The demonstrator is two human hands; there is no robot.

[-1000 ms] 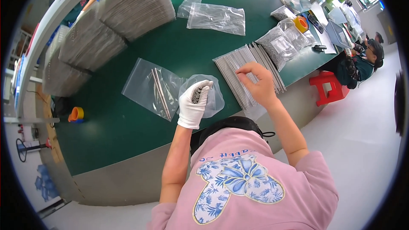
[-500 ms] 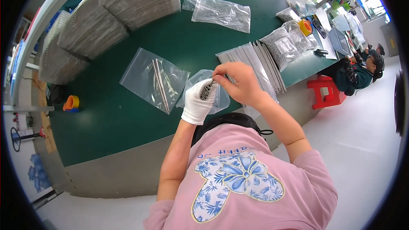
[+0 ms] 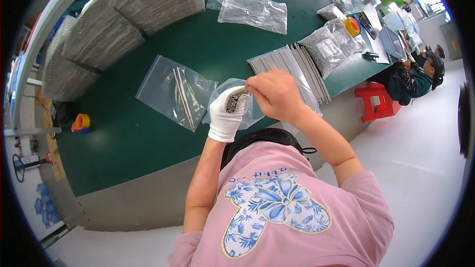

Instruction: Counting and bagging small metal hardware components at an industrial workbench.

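Metal rods [image 3: 231,103], a small bundle seen end-on, sit in the gloved left hand [image 3: 225,118], which is closed firmly around them above the near edge of the green surface [image 3: 148,158]. The bare right hand [image 3: 274,94] meets the bundle from the right; its fingertips are pinched together at the top rod, though I cannot tell exactly which rod they hold. Behind both hands hangs a small clear bag [image 3: 252,111], partly hidden.

To do this step well, I think the left grip should stay tight enough that the bundle does not fan out, while the right fingers take only one rod at a time and draw it straight along its length. Keeping the rod ends level would help the counting.

Further left on the surface lies a flat clear bag with two long rods [image 3: 180,96] inside. A row of filled bags [image 3: 292,69] stands toward the right edge, and grey stacks [image 3: 128,15] fill the far left corner.
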